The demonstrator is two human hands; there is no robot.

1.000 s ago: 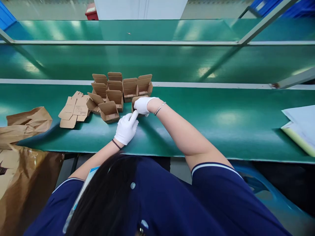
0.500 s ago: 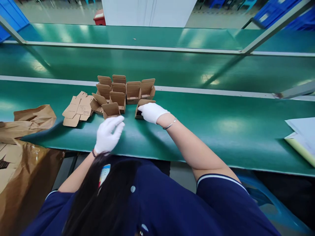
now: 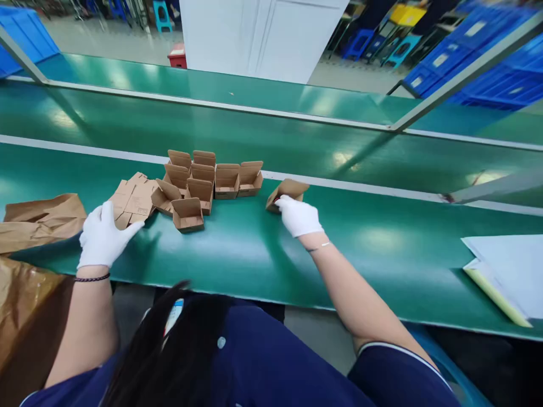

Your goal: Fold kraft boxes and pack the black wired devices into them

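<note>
My right hand (image 3: pixel 298 216), in a white glove, grips the near side of a small brown cardboard box (image 3: pixel 292 188) whose lid stands up. The fingertips are partly hidden inside the box. At the left, my gloved left hand (image 3: pixel 104 236) is spread, thumb out, at the near edge of a stack of flat cardboard box blanks (image 3: pixel 138 198). Whether it touches them I cannot tell. Between the hands stand several folded boxes with raised lids, the nearest one (image 3: pixel 188 216) in front of the group.
Crumpled brown paper (image 3: pixel 44 217) lies on the green table (image 3: pixel 237 254) at the left, above a brown bag (image 3: pixel 25 305). Papers (image 3: pixel 509 271) lie at the right. A metal frame post (image 3: pixel 458 70) rises behind, with blue crates (image 3: pixel 462 51) beyond.
My right hand has carried its box to the right, away from the group. My left hand has moved left from the nearest box to the flat blanks and spread its fingers. The view has tilted.
</note>
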